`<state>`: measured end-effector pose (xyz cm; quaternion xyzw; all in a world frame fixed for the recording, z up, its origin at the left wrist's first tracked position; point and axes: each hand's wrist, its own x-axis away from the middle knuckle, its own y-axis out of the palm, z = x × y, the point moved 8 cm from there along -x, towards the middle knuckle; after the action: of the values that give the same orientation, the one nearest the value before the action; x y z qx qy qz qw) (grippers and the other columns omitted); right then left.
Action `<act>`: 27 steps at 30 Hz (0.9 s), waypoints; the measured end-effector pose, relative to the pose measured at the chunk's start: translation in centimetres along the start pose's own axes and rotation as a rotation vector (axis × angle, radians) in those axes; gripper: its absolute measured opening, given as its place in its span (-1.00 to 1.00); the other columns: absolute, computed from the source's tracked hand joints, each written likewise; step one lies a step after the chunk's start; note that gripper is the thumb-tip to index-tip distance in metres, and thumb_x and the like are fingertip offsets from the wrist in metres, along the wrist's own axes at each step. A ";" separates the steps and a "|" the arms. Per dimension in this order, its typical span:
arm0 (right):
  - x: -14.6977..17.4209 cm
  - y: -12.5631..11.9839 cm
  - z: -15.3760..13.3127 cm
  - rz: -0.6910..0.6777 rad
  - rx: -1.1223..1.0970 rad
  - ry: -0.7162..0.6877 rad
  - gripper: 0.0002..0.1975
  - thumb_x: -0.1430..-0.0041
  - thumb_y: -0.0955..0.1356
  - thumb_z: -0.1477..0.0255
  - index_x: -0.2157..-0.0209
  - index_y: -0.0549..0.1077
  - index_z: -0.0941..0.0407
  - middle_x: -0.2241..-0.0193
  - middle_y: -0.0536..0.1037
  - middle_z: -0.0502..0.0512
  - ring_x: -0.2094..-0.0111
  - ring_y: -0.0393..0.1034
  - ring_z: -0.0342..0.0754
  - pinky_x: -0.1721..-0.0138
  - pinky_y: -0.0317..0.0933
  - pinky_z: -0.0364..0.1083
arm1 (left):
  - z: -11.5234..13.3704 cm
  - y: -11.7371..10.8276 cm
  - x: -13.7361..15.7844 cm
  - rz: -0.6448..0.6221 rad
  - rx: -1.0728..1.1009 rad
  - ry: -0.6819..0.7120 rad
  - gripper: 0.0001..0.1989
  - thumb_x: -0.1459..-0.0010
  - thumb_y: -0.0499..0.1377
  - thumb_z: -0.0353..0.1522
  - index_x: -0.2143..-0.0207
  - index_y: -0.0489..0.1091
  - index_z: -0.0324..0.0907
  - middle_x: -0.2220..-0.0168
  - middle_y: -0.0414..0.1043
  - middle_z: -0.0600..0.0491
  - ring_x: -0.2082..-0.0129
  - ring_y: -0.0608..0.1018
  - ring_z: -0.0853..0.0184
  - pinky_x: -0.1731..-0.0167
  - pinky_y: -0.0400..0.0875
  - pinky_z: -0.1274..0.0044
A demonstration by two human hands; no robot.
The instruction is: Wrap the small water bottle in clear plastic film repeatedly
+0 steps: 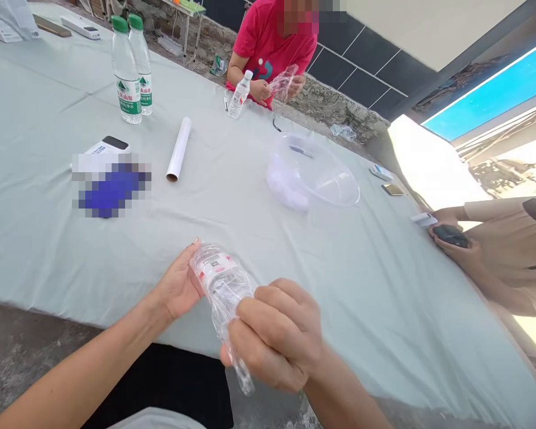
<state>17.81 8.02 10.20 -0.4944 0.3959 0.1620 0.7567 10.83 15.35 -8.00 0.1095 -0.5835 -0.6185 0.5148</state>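
A clear plastic water bottle (221, 274) with a red-and-white label lies tilted between my hands, wrapped in clear plastic film. My left hand (183, 283) supports its base end from the left, with most fingers hidden behind it. Closed in a fist, my right hand (277, 333) grips the gathered plastic film (243, 372) at the bottle's other end. A loose tail of film hangs below those fingers. The bottle's neck and cap are hidden by my right hand.
On the cloth-covered table (223, 208) are a white roll (179, 149), a clear plastic basin (335, 179), and two green-capped bottles (127, 89). A person in pink (259, 36) handles film across the table, near a small bottle (240, 95). Another person (495, 250) holds a dark object at right.
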 end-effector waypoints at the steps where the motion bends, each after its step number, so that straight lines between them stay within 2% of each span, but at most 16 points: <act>1: 0.3 0.6 0.7 0.028 0.016 -0.002 -0.70 -0.38 0.22 0.40 0.49 0.30 0.07 0.48 0.41 -0.01 0.54 0.15 -0.18 0.57 -0.03 -0.08 | 0.8 -0.2 -1.0 0.032 -0.003 0.032 -0.79 -0.26 0.17 -0.26 0.25 0.48 -0.22 0.31 0.55 -0.02 0.34 0.60 0.27 0.30 0.50 0.46; 4: 1.3 2.8 4.6 0.055 0.068 0.088 -0.71 -0.40 0.18 0.35 0.44 0.32 0.04 0.50 0.45 0.01 0.57 0.15 -0.17 0.57 0.03 -0.10 | 3.1 -0.8 -3.7 0.100 -0.001 0.141 -0.88 -0.24 0.15 -0.40 0.22 0.47 -0.20 0.38 0.50 0.06 0.44 0.55 0.36 0.42 0.46 0.52; 6: 1.8 4.4 7.9 -0.001 0.092 0.176 -0.70 -0.41 0.17 0.31 0.43 0.33 0.02 0.50 0.49 0.04 0.55 0.24 -0.13 0.57 0.11 -0.10 | 3.9 -1.0 -5.1 0.105 0.005 0.172 -0.87 -0.29 0.14 -0.36 0.16 0.45 -0.18 0.35 0.50 0.08 0.41 0.55 0.38 0.38 0.48 0.53; 9: 1.7 6.6 13.3 -0.111 0.066 0.339 -0.65 -0.41 0.17 0.29 0.49 0.30 0.02 0.52 0.49 0.09 0.51 0.34 -0.08 0.54 0.18 -0.08 | 4.1 -1.0 -6.6 0.017 -0.057 0.156 -0.72 -0.34 0.14 -0.17 0.00 0.41 -0.09 0.07 0.53 0.02 0.17 0.59 0.31 0.16 0.53 0.42; 11: 1.3 8.1 17.2 -0.173 0.026 0.477 -0.61 -0.41 0.15 0.26 0.52 0.27 0.03 0.53 0.48 0.10 0.48 0.36 -0.05 0.47 0.22 -0.05 | 3.9 -0.7 -7.2 -0.094 -0.117 0.140 -0.55 -0.33 0.10 -0.04 -0.17 0.32 -0.01 -0.19 0.40 -0.05 -0.06 0.54 0.19 0.03 0.51 0.31; 13: 0.7 9.6 21.3 -0.209 0.010 0.609 -0.57 -0.43 0.12 0.20 0.51 0.28 0.03 0.50 0.47 0.12 0.42 0.39 -0.02 0.34 0.27 -0.02 | 3.6 -0.7 -7.5 -0.157 -0.140 0.112 -0.37 -0.32 0.07 0.03 -0.34 0.12 0.04 -0.31 0.26 -0.13 -0.17 0.48 0.12 -0.05 0.46 0.24; 15: -0.3 11.2 25.5 -0.225 0.028 0.709 -0.56 -0.44 0.11 0.16 0.46 0.32 0.04 0.43 0.47 0.13 0.33 0.41 0.00 0.21 0.28 -0.01 | 3.3 -1.2 -7.7 -0.146 -0.162 0.074 -0.25 -0.30 0.10 0.02 -0.42 -0.06 0.02 -0.28 0.29 -0.21 -0.15 0.51 0.10 -0.07 0.43 0.21; 16: -0.9 12.1 27.6 -0.235 0.045 0.747 -0.57 -0.45 0.11 0.16 0.43 0.35 0.05 0.39 0.48 0.14 0.27 0.43 0.02 0.14 0.28 0.00 | 3.1 -1.5 -7.8 -0.137 -0.185 0.056 -0.24 -0.30 0.14 -0.03 -0.42 -0.06 -0.02 -0.24 0.33 -0.24 -0.11 0.53 0.11 -0.06 0.42 0.22; 18: -2.0 14.0 31.4 -0.257 0.111 0.804 -0.61 -0.46 0.13 0.21 0.36 0.38 0.08 0.30 0.48 0.16 0.13 0.43 0.06 0.03 0.25 0.02 | 2.9 -1.5 -7.8 -0.156 -0.241 0.031 -0.34 -0.28 0.21 -0.16 -0.34 0.11 -0.13 -0.13 0.42 -0.24 -0.04 0.56 0.14 -0.01 0.43 0.26; 21: -2.8 16.6 35.9 -0.359 0.250 0.927 -0.67 -0.47 0.13 0.33 0.20 0.42 0.20 0.11 0.49 0.27 -0.06 0.38 0.11 -0.09 0.16 0.06 | 2.8 -1.4 -7.9 -0.195 -0.264 0.010 -0.59 -0.27 0.23 -0.26 -0.12 0.36 -0.22 -0.01 0.50 -0.19 0.04 0.57 0.18 0.07 0.43 0.33; 24: -2.2 18.7 39.1 -0.457 0.306 1.063 -0.65 -0.48 0.11 0.37 0.07 0.40 0.30 -0.03 0.44 0.40 -0.14 0.34 0.17 -0.14 0.11 0.11 | 2.8 -1.5 -8.0 -0.199 -0.237 -0.004 -0.66 -0.27 0.23 -0.25 -0.04 0.41 -0.20 0.07 0.53 -0.15 0.08 0.58 0.21 0.11 0.43 0.36; 27: -1.6 20.5 41.6 -0.559 0.246 1.106 -0.65 -0.45 0.19 0.27 0.01 0.40 0.26 -0.05 0.44 0.43 -0.17 0.32 0.25 -0.16 0.10 0.19 | 2.7 -1.5 -8.1 -0.201 -0.227 -0.017 -0.68 -0.27 0.24 -0.24 -0.01 0.43 -0.20 0.12 0.54 -0.12 0.10 0.59 0.23 0.14 0.44 0.39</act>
<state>22.02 54.13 6.91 -0.4991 0.6001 -0.3680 0.5053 11.72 22.88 -12.27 0.1032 -0.5004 -0.7296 0.4545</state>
